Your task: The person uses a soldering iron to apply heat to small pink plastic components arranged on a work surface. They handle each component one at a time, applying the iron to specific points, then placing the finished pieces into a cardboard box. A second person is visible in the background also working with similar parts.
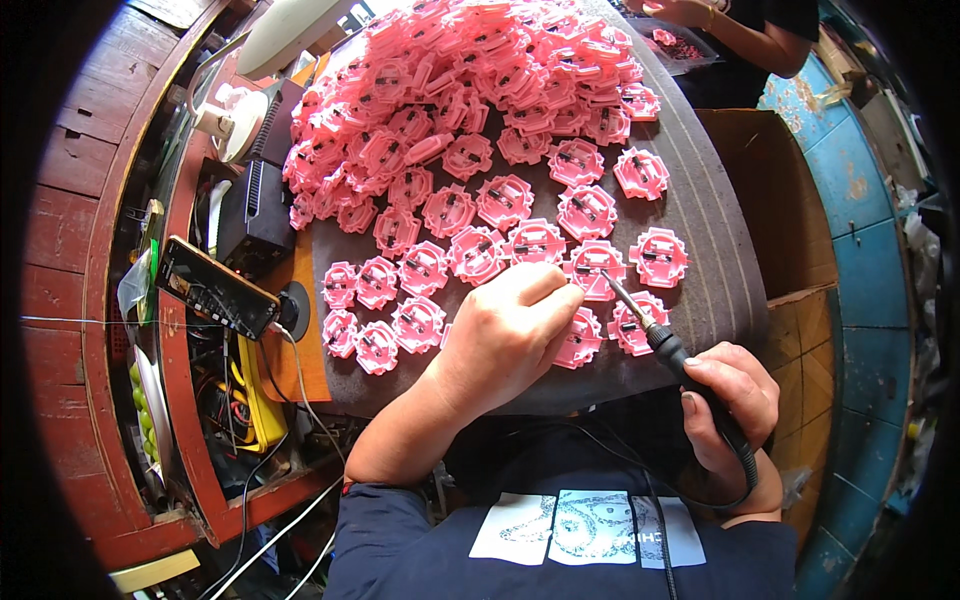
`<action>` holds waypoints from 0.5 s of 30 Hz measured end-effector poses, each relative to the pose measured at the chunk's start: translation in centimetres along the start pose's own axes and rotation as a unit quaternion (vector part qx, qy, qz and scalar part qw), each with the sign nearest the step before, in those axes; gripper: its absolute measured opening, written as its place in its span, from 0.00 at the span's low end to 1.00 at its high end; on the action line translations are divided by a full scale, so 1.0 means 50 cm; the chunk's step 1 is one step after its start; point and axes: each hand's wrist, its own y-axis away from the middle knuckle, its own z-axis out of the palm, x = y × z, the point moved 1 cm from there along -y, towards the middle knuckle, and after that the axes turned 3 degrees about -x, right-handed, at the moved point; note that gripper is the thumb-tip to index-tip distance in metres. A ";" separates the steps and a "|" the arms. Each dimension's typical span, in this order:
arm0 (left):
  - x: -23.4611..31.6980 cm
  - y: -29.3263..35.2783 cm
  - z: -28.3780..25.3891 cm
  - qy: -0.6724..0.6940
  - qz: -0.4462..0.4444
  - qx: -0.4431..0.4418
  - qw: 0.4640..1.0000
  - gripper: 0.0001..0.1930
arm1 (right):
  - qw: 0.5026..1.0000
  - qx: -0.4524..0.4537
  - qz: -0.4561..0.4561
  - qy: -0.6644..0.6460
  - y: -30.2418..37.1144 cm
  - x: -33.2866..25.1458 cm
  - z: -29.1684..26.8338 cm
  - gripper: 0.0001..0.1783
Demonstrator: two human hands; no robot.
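Note:
My right hand (735, 395) grips a soldering iron (667, 347) by its black handle. The iron's metal tip slants up and left, reaching a pink plastic housing (590, 282) with small black parts in it. Just left of that tip, my left hand (515, 325) is closed with its fingertips curled down; whatever they pinch is hidden from here. Similar pink housings lie in loose rows around it, such as one housing (660, 257) to the right and another (422, 268) to the left. Another housing (577, 340) is partly covered by my left hand.
A big heap of pink housings (450, 75) covers the far part of the grey mat (715, 235). At left stand a phone on a holder (218, 288), a black box (255, 215) and a lamp (300, 35). A co-worker's arm (750, 40) shows at far right, above a cardboard box (770, 180).

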 end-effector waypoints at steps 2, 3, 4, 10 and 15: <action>0.001 -0.001 0.001 -0.002 -0.001 0.000 1.000 0.12 | 1.000 -0.001 0.001 -0.002 0.001 0.000 0.000 0.19; 0.001 -0.001 0.002 -0.003 -0.002 0.000 1.000 0.12 | 1.000 -0.001 0.002 -0.003 0.002 0.001 0.000 0.19; 0.001 -0.001 0.002 -0.001 0.000 0.002 1.000 0.12 | 1.000 -0.001 0.002 -0.005 0.003 0.002 -0.001 0.18; 0.004 0.001 -0.018 0.008 0.007 0.021 1.000 0.11 | 0.999 0.023 0.024 -0.002 0.011 0.001 -0.008 0.17; 0.016 -0.025 -0.060 0.011 0.003 0.049 0.999 0.11 | 0.998 0.042 0.048 0.005 0.003 0.012 -0.017 0.16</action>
